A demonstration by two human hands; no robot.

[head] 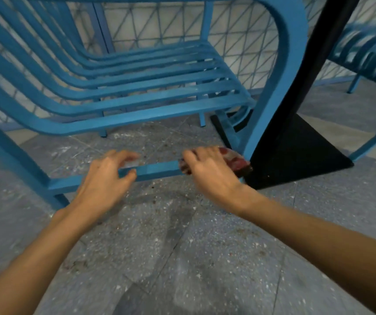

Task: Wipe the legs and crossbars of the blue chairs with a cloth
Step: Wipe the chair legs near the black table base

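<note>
A blue chair (137,96) with a slatted seat stands on a speckled grey floor (182,246), seen from low down at its front. A low crossbar (157,170) runs between the two front legs, just above the floor.

The right hand (207,171) is closed over a reddish, white-patched cloth (234,161) and presses it onto the right end of the crossbar, just beside the right front leg (264,123). The cloth shows beyond the knuckles on the far right side of the hand, bunched against the foot of that leg; a darker fold of it also shows below the fingers on the near face of the bar.

The left hand (107,173) sits on the same crossbar, left of centre and well apart from the cloth. Its fingers are curled loosely, thumb on the near face of the bar and fingertips above it; the grip looks partial rather than fully closed, and it carries nothing else.

A black desk pedestal (296,142) with a flat base stands directly behind the right front leg. A second blue chair (369,51) is partly visible at the upper right, blurred.
</note>
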